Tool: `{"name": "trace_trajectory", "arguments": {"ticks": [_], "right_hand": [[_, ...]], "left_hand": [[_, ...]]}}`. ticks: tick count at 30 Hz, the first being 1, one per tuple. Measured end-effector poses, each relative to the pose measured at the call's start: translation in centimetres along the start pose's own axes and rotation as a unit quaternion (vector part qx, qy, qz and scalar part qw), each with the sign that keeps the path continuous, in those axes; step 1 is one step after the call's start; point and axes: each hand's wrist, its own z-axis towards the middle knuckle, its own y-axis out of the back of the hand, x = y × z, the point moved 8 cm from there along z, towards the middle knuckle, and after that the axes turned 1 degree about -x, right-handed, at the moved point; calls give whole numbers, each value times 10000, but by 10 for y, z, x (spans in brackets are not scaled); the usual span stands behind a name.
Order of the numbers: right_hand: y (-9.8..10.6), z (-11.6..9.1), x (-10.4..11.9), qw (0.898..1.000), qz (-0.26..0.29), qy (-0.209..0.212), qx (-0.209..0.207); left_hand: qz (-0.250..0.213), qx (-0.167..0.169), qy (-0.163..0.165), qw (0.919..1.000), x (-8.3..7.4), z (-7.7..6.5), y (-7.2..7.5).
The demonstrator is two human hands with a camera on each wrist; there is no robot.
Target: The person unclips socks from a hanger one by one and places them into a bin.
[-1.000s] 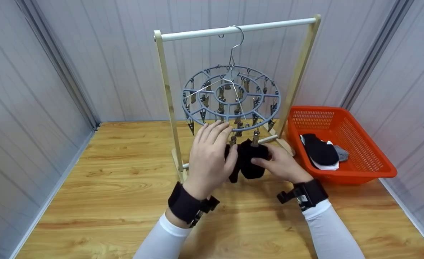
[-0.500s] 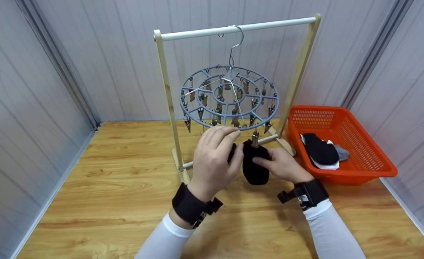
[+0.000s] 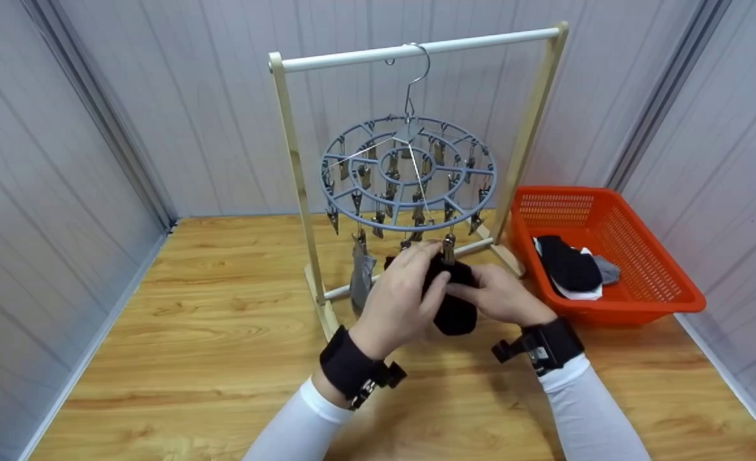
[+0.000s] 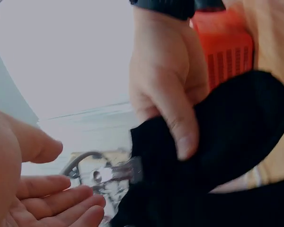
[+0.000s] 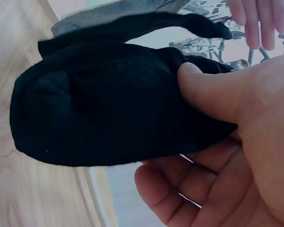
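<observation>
A black sock hangs from a metal clip at the front of a round blue-grey clip hanger. My right hand pinches this sock near its top, thumb on its face, as the right wrist view shows. My left hand is beside the clip, with thumb and fingers apart and nothing between them in the left wrist view. A second black sock hangs behind, mostly hidden by my left hand in the head view. Left of it hangs a grey sock.
The hanger hooks over the white bar of a wooden rack. At right stands an orange basket with a black sock and white and grey pieces inside. Grey walls surround the wooden tabletop.
My left hand has moved right and slightly down, towards the clip on the front black sock, uncovering the grey sock. My right hand stays on the sock.
</observation>
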Motion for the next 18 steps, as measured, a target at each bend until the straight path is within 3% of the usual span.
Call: {"name": "trace_trajectory", "arguments": {"ticks": [5, 10, 13, 18], "right_hand": [[-4, 0, 3, 9997, 116, -92, 193], [-7, -1, 7, 9994, 16, 5, 349], [-9, -1, 9, 9989, -50, 73, 455], [-10, -2, 10, 9985, -63, 74, 533]], "left_hand": [[-458, 391, 747, 9954, 16, -3, -13], [-1192, 791, 1523, 9779, 33, -6, -22], [-1634, 850, 1695, 9682, 38, -6, -24], [-2090, 662, 1782, 9593, 42, -4, -23]]}}
